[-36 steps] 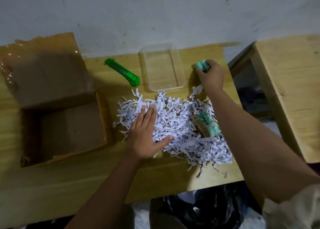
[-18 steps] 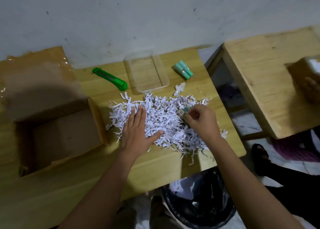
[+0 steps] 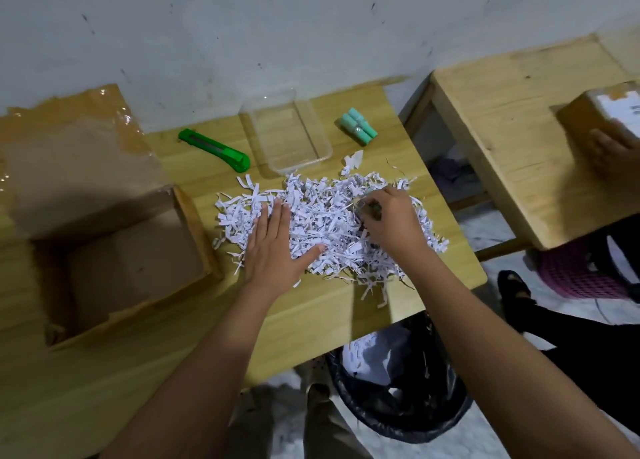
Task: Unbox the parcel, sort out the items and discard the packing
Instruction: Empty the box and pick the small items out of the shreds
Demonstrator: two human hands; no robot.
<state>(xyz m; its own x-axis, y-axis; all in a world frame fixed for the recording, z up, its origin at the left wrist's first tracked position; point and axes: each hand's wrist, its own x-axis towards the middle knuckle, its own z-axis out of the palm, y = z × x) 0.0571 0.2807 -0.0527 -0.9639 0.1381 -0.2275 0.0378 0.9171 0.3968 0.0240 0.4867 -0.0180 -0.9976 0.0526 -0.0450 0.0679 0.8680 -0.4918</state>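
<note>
On the pale wooden bench (image 3: 332, 316), a heap of white shredded paper strips (image 3: 329, 223) lies beside the open brown cardboard box (image 3: 117, 264). Left hand (image 3: 275, 247) rests flat and released on the heap's near-left part, fingers spread. Right hand (image 3: 389, 221) is curled into the strips on the right, pinching something small; what it is cannot be told. Behind the heap stand a clear plastic rectangular tray (image 3: 285, 134), a green utility knife (image 3: 214, 150) and mint-green small tubes (image 3: 357, 126). Below the bench edge sits a black-lined bin (image 3: 398, 386).

Item in right hand (image 3: 389, 221) grip: shred-covered, unidentifiable.
</note>
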